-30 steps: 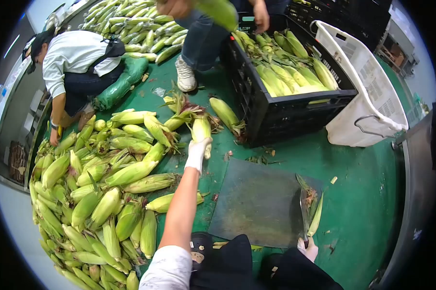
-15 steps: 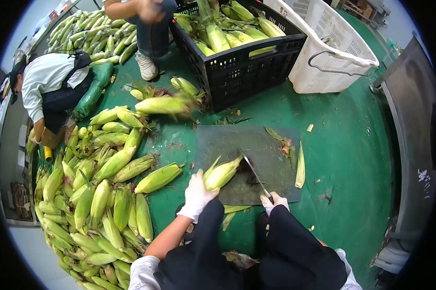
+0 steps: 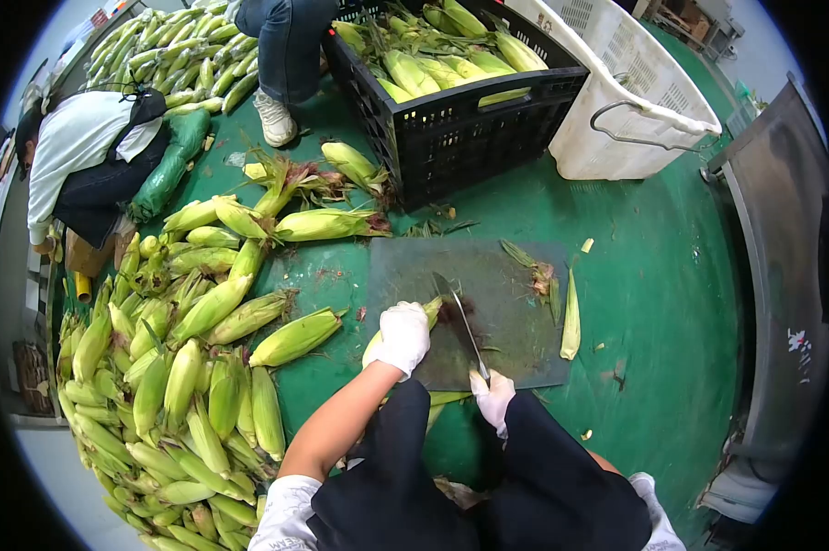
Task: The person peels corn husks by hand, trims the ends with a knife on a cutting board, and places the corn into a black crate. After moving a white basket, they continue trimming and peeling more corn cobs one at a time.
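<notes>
My left hand (image 3: 403, 340), in a white glove, is wrapped over an ear of corn (image 3: 431, 312) near the left edge of a dark cutting board (image 3: 525, 354). Most of the ear is hidden under the glove; its tip shows past the fingers. My right hand (image 3: 495, 399), also gloved, grips the handle of a knife (image 3: 462, 321). The blade slants up and left across the board, close beside the tip of the ear. Husk scraps (image 3: 541, 274) lie on the board's right part, and a strip of husk (image 3: 571, 317) lies along its right edge.
A big heap of unhusked corn (image 3: 190, 381) covers the floor at left. Beyond the board stand a black crate (image 3: 488, 138) full of corn and a white bin (image 3: 607, 147). One person (image 3: 98, 151) bends down at left; another person's leg (image 3: 286, 55) is beside the crate. A metal-sided unit (image 3: 772, 257) stands at right.
My left hand has shifted right and up, now covering most of the ear. The knife hand moved left, bringing the blade nearer the ear. An ear in motion near the crate now lies still.
</notes>
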`<state>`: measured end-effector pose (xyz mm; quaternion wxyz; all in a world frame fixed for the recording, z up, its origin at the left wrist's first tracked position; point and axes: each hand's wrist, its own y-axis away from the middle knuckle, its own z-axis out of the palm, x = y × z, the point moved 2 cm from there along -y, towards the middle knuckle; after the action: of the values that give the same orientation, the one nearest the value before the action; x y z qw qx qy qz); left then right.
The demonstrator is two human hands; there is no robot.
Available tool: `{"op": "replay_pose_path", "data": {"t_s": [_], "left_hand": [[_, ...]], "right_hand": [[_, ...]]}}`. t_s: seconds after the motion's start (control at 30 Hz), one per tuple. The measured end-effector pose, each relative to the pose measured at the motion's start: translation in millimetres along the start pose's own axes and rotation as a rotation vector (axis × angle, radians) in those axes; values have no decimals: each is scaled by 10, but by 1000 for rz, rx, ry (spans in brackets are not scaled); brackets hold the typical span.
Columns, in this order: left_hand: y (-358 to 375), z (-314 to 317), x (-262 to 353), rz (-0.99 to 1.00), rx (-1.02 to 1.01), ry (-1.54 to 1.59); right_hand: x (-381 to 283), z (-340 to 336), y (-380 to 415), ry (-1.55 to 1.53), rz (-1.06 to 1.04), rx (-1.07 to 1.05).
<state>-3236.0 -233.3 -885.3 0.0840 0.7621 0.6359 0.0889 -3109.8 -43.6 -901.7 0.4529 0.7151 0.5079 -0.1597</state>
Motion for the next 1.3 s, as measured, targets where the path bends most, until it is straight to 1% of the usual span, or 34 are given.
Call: {"op": "replay_pose_path", "data": {"t_s": [0.03,0.1,0.13,0.17,0.23,0.27,0.3,0.37,0.4,0.47,0.5,0.57,0.63,0.67,0.7,0.77,0.8,0.83,0.9,0.93,1.0,1.03,1.07,1.1,1.13,1.17,1.2,1.23,1.27,1.3], "left_hand": [[21,-177,3,4,10,-1],[177,-471,-50,55,7,521],[182,-447,-111,-9,-5,826],[214,-445,-138,0,5,824],[379,-470,-219,-141,318,1729],[411,-510,-256,-112,310,1805],[402,-343,-271,-146,354,1847],[332,242,-359,-319,411,1742],[332,378,-382,-312,406,1746],[300,509,-448,-290,435,1763],[312,537,-453,-301,431,1759],[292,519,-449,-341,446,1745],[301,462,-459,-347,461,1711],[291,433,-467,-357,476,1679],[257,399,-501,-354,480,1679],[335,396,-586,-366,421,1767],[374,328,-592,-341,443,1797],[389,231,-603,-340,453,1795],[508,76,-591,-259,404,1778],[545,21,-580,-266,411,1778],[585,-101,-541,-157,372,1639],[608,-138,-538,-166,377,1636],[632,-177,-519,-98,376,1572],[653,-214,-495,-30,369,1507],[673,-257,-474,30,354,1448],[701,-308,-437,27,343,1445],[713,-380,-374,103,318,1408],[717,-419,-338,180,294,1370],[712,-410,-342,228,267,1340],[710,-425,-340,230,260,1332]], "right_hand": [[9,-2,13,-44,3,1],[118,-45,-52,-364,314,-67],[198,-78,-106,-336,269,5],[380,-71,-162,-245,168,106],[263,-314,-80,-399,171,228],[257,-436,-79,-340,-10,364],[14,-645,14,-377,71,369],[-450,-996,167,-443,-135,425],[-607,-1087,201,-442,-134,434],[-858,-1177,211,-715,-418,404],[-803,-1113,196,-717,-410,398],[-545,-825,81,-317,-408,435],[149,-258,-194,-16,-60,197],[425,-64,-225,-129,154,157],[430,-35,-239,-172,262,123],[493,-218,-201,93,117,289],[659,-189,-276,-51,128,301],[108,-534,-106,326,152,311],[256,-586,-269,497,67,348],[321,-594,-314,500,60,343],[346,-564,-377,613,-170,359],[92,-584,-303,610,-280,393],[-171,-586,-225,605,-386,426],[-471,-574,-179,497,-406,329],[-780,-578,-125,380,-600,285],[-957,-484,-163,197,-691,196],[-1101,-400,-192,96,-706,106],[-1224,-358,-222,52,-737,76],[-1216,-333,-312,29,-697,6],[-1151,-255,-434,4,-659,-64]]}}
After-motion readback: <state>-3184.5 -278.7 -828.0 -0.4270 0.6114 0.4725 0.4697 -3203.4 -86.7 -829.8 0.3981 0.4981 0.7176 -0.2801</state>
